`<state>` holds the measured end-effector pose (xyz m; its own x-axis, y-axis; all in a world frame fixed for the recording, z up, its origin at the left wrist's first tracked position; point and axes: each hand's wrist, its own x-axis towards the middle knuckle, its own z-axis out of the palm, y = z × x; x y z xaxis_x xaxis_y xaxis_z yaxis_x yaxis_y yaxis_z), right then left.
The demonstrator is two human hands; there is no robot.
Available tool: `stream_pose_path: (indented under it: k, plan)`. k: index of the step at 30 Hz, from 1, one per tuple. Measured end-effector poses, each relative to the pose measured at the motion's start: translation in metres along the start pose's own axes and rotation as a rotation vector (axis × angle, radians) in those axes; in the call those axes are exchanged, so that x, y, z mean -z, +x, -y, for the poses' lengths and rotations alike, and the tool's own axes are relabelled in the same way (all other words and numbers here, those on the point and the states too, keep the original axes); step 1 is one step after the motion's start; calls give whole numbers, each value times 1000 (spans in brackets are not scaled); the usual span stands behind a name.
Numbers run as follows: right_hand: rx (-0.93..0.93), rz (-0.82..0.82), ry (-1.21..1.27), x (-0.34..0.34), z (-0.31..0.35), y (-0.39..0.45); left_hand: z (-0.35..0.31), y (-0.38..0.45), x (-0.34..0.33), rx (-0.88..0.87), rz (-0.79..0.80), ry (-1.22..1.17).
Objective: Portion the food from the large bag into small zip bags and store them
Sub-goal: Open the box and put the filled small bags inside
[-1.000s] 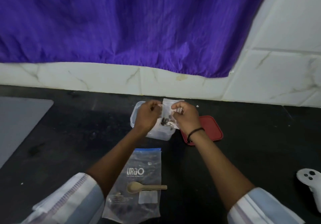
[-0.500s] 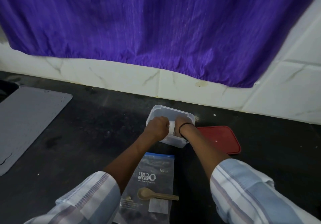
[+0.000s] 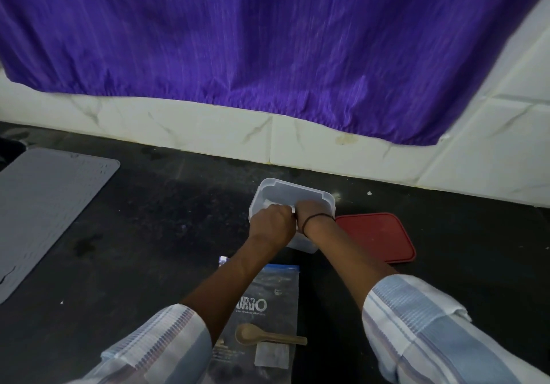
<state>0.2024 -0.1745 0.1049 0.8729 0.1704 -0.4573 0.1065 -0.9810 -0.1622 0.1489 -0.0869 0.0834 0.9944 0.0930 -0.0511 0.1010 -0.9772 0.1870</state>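
Small zip bag (image 3: 278, 204) is sitting down inside the clear tub (image 3: 269, 187), and I am holding it there with both hands: my left hand (image 3: 271, 221) is curling its fingers over the near end, my right hand (image 3: 312, 209) is bending down on it just beside, knuckles nearly touching. Only a white sliver of the bag is showing between them, so I cannot tell what it holds. Beyond my grip the tub's far rim is standing close to the white wall tiles (image 3: 208, 129). Right of my grip the red lid (image 3: 378, 236) is lying flat, just beside the tub. Nearer me, under my forearms, the large bag (image 3: 268, 300) is lying with the spoon (image 3: 265, 336) on it. Left of my grip the dark counter (image 3: 163, 220) is running open toward the grey mat (image 3: 44, 205). A second ago I was holding the bag up above the tub; now my hands are down in it.
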Motion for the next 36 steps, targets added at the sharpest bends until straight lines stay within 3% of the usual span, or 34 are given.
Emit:
stream_pose_path:
  k: [4,11,31,33,36]
  plan:
    - [115,-96,-123,4,-15,-6,-5,0,-5,42,-8,2]
    - [277,-265,-113,-5,-39,-27,-14,-6,-6,93,-21,-6]
    - [420,-224,-46,-14,-45,-37,-13,-13,-6,59,-41,-163]
    - [468,-311,19,-13,-45,-40,-13,-14,-5,44,-44,-176]
    - [487,-683,291,-13,-65,-44,-16,-12,1,-49,-160,-226]
